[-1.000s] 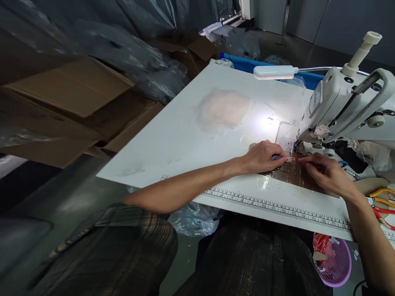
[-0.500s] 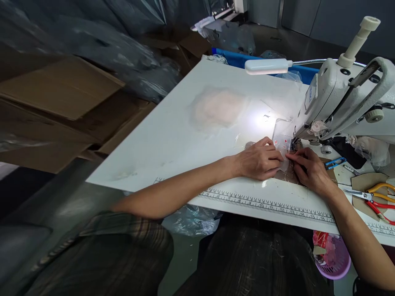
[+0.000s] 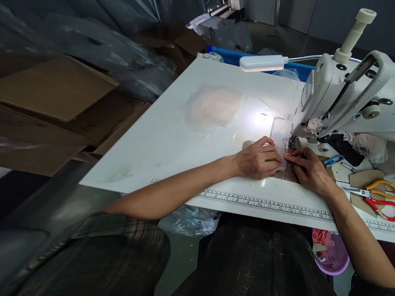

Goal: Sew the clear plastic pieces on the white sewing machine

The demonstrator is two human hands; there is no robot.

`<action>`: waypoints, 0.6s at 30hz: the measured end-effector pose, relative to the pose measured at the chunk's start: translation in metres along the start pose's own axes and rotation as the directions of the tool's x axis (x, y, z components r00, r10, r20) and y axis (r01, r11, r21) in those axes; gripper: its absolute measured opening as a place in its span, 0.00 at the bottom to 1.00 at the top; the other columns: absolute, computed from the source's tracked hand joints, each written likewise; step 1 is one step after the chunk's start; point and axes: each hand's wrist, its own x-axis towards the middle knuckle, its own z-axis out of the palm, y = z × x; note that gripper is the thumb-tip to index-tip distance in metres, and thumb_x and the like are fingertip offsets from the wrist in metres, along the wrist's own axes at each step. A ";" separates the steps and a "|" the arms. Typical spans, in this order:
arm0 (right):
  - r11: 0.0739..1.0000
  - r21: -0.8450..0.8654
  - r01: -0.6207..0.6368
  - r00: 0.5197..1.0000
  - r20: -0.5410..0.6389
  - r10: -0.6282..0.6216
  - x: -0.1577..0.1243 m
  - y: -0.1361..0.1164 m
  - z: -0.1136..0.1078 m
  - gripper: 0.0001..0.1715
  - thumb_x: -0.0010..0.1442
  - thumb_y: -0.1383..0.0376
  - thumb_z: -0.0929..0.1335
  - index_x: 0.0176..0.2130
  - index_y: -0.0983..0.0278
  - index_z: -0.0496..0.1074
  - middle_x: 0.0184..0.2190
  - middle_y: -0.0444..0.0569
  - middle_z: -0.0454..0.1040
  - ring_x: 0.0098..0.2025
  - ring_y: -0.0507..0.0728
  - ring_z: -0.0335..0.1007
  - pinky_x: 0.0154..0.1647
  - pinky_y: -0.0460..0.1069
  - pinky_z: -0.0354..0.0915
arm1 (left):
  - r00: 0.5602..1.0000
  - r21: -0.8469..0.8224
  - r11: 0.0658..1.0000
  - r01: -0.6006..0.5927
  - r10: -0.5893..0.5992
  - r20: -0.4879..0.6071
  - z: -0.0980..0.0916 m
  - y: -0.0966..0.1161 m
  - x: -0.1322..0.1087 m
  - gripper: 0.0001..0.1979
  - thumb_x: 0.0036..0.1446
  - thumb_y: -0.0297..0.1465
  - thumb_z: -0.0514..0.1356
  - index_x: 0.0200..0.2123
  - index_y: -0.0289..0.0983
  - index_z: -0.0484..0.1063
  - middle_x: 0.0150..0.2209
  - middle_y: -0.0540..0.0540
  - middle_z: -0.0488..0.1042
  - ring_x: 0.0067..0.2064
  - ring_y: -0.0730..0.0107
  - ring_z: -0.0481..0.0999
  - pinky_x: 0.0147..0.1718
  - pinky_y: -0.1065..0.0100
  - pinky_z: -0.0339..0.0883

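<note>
My left hand (image 3: 257, 159) rests on the white table (image 3: 173, 135), fingers pressed down on a small pale, sheer piece of fabric (image 3: 281, 163) just in front of the needle of the white sewing machine (image 3: 339, 98). My right hand (image 3: 310, 170) lies beside it, fingertips pinched on the same piece. The two hands nearly touch. A clear plastic guide with red marks (image 3: 282, 142) stands by the needle. Under the hands lies a brown transparent patch (image 3: 290, 172).
A pink sheer pile (image 3: 212, 107) lies farther back on the table under the lamp (image 3: 262, 62). Scissors with red and yellow handles (image 3: 375, 195), blue snips (image 3: 333, 160) and cardboard pieces sit at the right. A ruler runs along the table's front edge (image 3: 277, 205). Cardboard boxes (image 3: 58, 90) stand left; a purple basket (image 3: 331, 253) below.
My right hand has moved left to meet my left hand at the needle, and both now press on the small fabric piece. The view has shifted slightly.
</note>
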 end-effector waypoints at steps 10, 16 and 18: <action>1.000 -0.028 -0.002 1.000 -0.018 0.002 0.001 -0.002 0.000 0.22 0.62 0.70 0.63 0.51 0.58 0.77 0.45 0.55 0.73 0.47 0.61 0.71 0.48 0.60 0.72 | 0.999 0.025 0.999 -0.037 0.038 -0.035 0.004 0.002 -0.001 0.10 0.66 0.30 0.57 0.33 0.39 0.76 0.37 0.52 0.82 0.36 0.73 0.78 0.50 0.61 0.68; 0.988 0.081 -0.134 0.990 -0.042 0.138 -0.002 -0.010 -0.011 0.22 0.64 0.68 0.61 0.53 0.59 0.76 0.41 0.52 0.75 0.41 0.56 0.73 0.45 0.55 0.73 | 0.997 0.111 0.991 -0.073 0.077 -0.030 0.002 0.004 0.002 0.11 0.66 0.29 0.57 0.30 0.39 0.75 0.35 0.53 0.82 0.32 0.73 0.76 0.49 0.60 0.68; 0.989 0.082 -0.125 0.992 0.010 0.125 -0.003 -0.013 -0.014 0.22 0.64 0.68 0.61 0.52 0.59 0.76 0.40 0.51 0.75 0.40 0.55 0.73 0.43 0.53 0.73 | 0.998 0.112 0.992 -0.060 0.061 -0.003 0.003 0.004 0.002 0.12 0.66 0.29 0.57 0.30 0.40 0.76 0.36 0.53 0.82 0.32 0.73 0.75 0.49 0.60 0.68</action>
